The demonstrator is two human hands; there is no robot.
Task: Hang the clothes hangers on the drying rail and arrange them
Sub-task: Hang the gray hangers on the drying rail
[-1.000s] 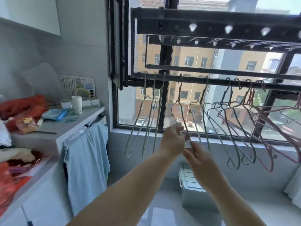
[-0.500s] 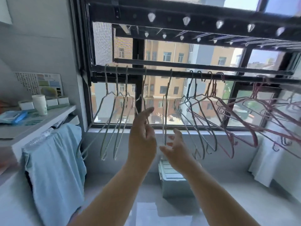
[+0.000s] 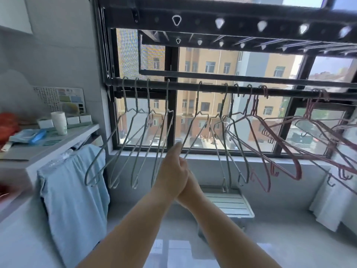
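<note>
Grey wire hanger (image 3: pixel 195 139) reaches straight fingers (image 3: pixel 177 149) of left hand (image 3: pixel 172 171); right hand (image 3: pixel 193 183) mostly hidden, fingers unreadable.

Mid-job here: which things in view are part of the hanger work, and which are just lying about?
Job: rail, grey hangers, pink hangers, left hand, right hand.

Lying about: blue cloth, cup, crate, red bag, white cloth.
</note>
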